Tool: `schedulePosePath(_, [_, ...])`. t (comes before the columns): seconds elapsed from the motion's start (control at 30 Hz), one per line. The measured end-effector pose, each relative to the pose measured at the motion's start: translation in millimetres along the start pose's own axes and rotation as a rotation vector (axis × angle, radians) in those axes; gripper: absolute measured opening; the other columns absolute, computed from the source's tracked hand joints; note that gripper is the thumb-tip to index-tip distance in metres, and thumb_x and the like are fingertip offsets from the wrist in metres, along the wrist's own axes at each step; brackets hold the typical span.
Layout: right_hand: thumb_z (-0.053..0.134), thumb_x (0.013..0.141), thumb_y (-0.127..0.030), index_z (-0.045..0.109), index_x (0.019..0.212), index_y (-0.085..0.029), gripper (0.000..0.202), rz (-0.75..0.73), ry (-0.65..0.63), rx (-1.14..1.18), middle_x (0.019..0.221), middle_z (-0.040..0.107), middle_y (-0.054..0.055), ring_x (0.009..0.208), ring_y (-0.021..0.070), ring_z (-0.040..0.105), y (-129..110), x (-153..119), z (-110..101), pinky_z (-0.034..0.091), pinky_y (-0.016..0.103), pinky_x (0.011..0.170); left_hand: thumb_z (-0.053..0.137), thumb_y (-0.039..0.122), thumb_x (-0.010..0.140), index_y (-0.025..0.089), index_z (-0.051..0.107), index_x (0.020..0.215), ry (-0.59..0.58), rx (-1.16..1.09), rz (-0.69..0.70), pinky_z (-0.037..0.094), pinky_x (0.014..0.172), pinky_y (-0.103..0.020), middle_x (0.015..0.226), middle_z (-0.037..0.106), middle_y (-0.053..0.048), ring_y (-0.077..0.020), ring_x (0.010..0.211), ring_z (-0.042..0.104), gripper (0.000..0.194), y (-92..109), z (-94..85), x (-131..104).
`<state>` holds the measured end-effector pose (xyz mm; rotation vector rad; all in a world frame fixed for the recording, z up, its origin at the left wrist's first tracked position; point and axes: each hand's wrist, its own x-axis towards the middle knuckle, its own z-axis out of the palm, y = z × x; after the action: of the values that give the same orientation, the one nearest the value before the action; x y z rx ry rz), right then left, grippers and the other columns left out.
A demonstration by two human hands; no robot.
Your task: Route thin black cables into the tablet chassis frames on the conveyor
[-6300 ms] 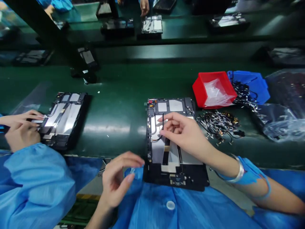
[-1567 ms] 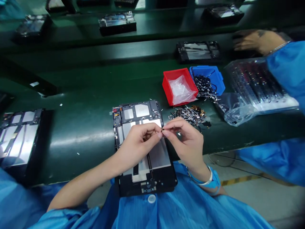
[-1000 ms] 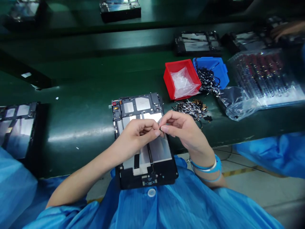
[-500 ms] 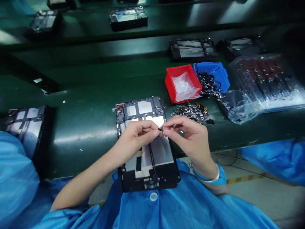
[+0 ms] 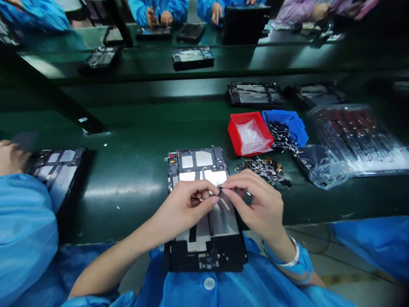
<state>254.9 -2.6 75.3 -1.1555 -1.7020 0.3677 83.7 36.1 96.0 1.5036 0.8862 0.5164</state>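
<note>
A small black part (image 5: 220, 191), perhaps a short cable or strip, is pinched between the fingertips of both hands; its exact kind is too small to tell. My left hand (image 5: 188, 204) grips it from the left with thumb and forefinger. From the right, my right hand (image 5: 260, 202) pinches its other end. Both hands hover over an opened tablet-like device (image 5: 225, 221), with silver plates and black board areas, which lies on a thick black stack at the bench's front edge. My hands hide the device's middle.
Right of the device are a pile of small metallic parts (image 5: 265, 168), a red bin (image 5: 234, 143) with plastic bags, a blue bin (image 5: 300, 128) with black cables, and bagged parts (image 5: 354, 140). Another device (image 5: 60, 175) lies left, near a co-worker's hand (image 5: 12, 157). Co-workers sit opposite.
The camera view has tilted up, bringing the co-workers opposite into sight. The black part has turned more upright between my fingertips. At the left, a co-worker's hand has come into view.
</note>
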Motion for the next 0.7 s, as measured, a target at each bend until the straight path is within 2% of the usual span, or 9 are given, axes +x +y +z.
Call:
schedulePosePath(0.07, [0.062, 0.085, -0.011, 0.065, 0.084, -0.021, 0.011, 0.002, -0.022, -0.007, 0.075, 0.068, 0.001, 0.066, 0.0141, 0.06, -3, 4, 2, 0.045, 0.026, 0.05, 0.055, 0.028, 0.085, 0.015, 0.062, 0.072, 0.002, -0.006, -0.013, 0.032, 0.05, -0.021, 0.058, 0.05, 0.002, -0.0102, 0.054, 0.042, 0.02, -1, -4.7, -6])
schedulePosePath(0.13, [0.062, 0.085, -0.011, 0.066, 0.09, -0.022, 0.013, -0.061, -0.016, -0.078, 0.078, 0.069, 0.002, 0.067, 0.0148, 0.06, -7, 7, 3, 0.047, 0.028, 0.053, 0.054, 0.029, 0.086, 0.015, 0.061, 0.069, 0.023, -0.024, -0.026, 0.031, 0.05, -0.021, 0.058, 0.051, 0.002, -0.0101, 0.054, 0.043, 0.023, -3, -8.1, -11])
schedulePosePath(0.23, [0.06, 0.083, -0.006, 0.067, 0.101, -0.021, 0.024, -0.291, -0.041, -0.279, 0.082, 0.07, 0.005, 0.072, 0.0169, 0.059, -12, 8, 3, 0.051, 0.031, 0.062, 0.054, 0.028, 0.083, 0.014, 0.059, 0.069, 0.067, -0.08, -0.023, 0.031, 0.05, -0.021, 0.054, 0.048, 0.003, -0.0095, 0.051, 0.041, 0.021, -7, -10.3, -15])
schedulePosePath(0.33, [0.055, 0.085, -0.005, 0.068, 0.103, -0.016, 0.024, -0.517, -0.158, -0.447, 0.08, 0.07, 0.007, 0.071, 0.0181, 0.058, -18, 7, 4, 0.051, 0.031, 0.059, 0.054, 0.028, 0.082, 0.014, 0.058, 0.069, 0.074, -0.151, -0.015, 0.032, 0.051, -0.021, 0.054, 0.049, 0.003, -0.0098, 0.052, 0.043, 0.019, -8, -10.7, -20])
schedulePosePath(0.43, [0.054, 0.087, -0.007, 0.069, 0.099, -0.016, 0.021, -0.59, -0.172, -0.454, 0.08, 0.07, 0.008, 0.071, 0.0183, 0.059, -24, 8, 7, 0.051, 0.03, 0.057, 0.055, 0.029, 0.083, 0.014, 0.058, 0.07, 0.039, -0.193, 0.004, 0.032, 0.051, -0.021, 0.056, 0.051, 0.002, -0.0095, 0.052, 0.044, 0.021, -10, -13.4, -28])
schedulePosePath(0.53, [0.06, 0.083, -0.004, 0.068, 0.091, -0.018, 0.018, -0.426, -0.135, -0.25, 0.078, 0.07, 0.006, 0.071, 0.0157, 0.061, -30, 11, 13, 0.053, 0.029, 0.061, 0.054, 0.034, 0.089, 0.014, 0.062, 0.075, 0.026, -0.238, 0.08, 0.035, 0.052, -0.022, 0.059, 0.055, 0.001, -0.0104, 0.054, 0.048, 0.026, -18, -19.5, -38])
schedulePosePath(0.57, [0.061, 0.082, -0.003, 0.068, 0.088, -0.018, 0.018, -0.319, -0.127, -0.148, 0.077, 0.07, 0.005, 0.07, 0.0146, 0.061, -31, 12, 16, 0.053, 0.028, 0.062, 0.054, 0.036, 0.09, 0.014, 0.064, 0.081, 0.079, -0.239, 0.134, 0.04, 0.056, -0.023, 0.065, 0.059, -0.001, -0.012, 0.06, 0.053, 0.026, -22, -21.4, -41])
schedulePosePath(0.63, [0.063, 0.081, -0.005, 0.068, 0.083, -0.02, 0.017, -0.075, -0.13, 0.072, 0.074, 0.07, 0.002, 0.068, 0.0129, 0.063, -31, 14, 22, 0.053, 0.026, 0.06, 0.054, 0.038, 0.092, 0.016, 0.065, 0.1, 0.243, -0.202, 0.277, 0.048, 0.076, -0.028, 0.093, 0.067, -0.006, -0.0178, 0.085, 0.061, 0.026, -29, -24.1, -44])
schedulePosePath(0.7, [0.065, 0.08, -0.009, 0.07, 0.08, -0.022, 0.014, 0.142, -0.155, 0.285, 0.072, 0.07, 0.0, 0.066, 0.0123, 0.064, -30, 15, 29, 0.052, 0.024, 0.058, 0.054, 0.036, 0.092, 0.019, 0.06, 0.116, 0.36, -0.124, 0.382, 0.044, 0.096, -0.035, 0.117, 0.063, -0.009, -0.0226, 0.11, 0.057, 0.03, -35, -24.8, -45])
